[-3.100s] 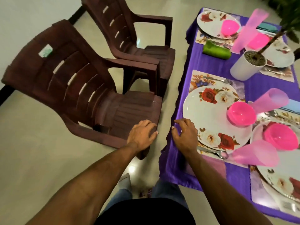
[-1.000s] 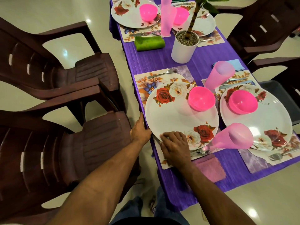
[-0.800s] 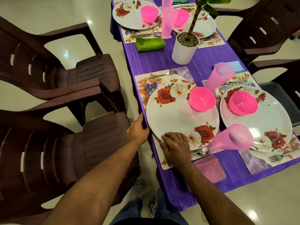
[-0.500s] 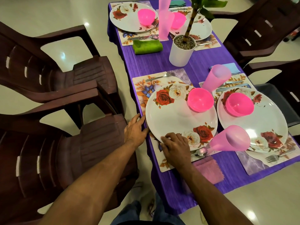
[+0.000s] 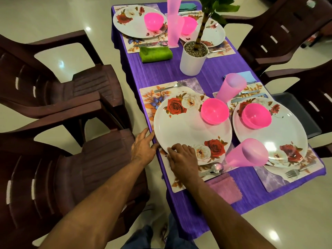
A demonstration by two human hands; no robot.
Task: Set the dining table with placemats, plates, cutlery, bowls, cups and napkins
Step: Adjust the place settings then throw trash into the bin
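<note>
At the table's (image 5: 161,72) near corner, left hand (image 5: 142,150) lies open against the plate (image 5: 188,130), right hand (image 5: 182,158) pinches its rim; slow, level nudging should centre it.

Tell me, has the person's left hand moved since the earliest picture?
Yes. The left hand left the seat of the dark brown plastic chair and went rightward to the near white round floral plate, now at its rim.
</note>
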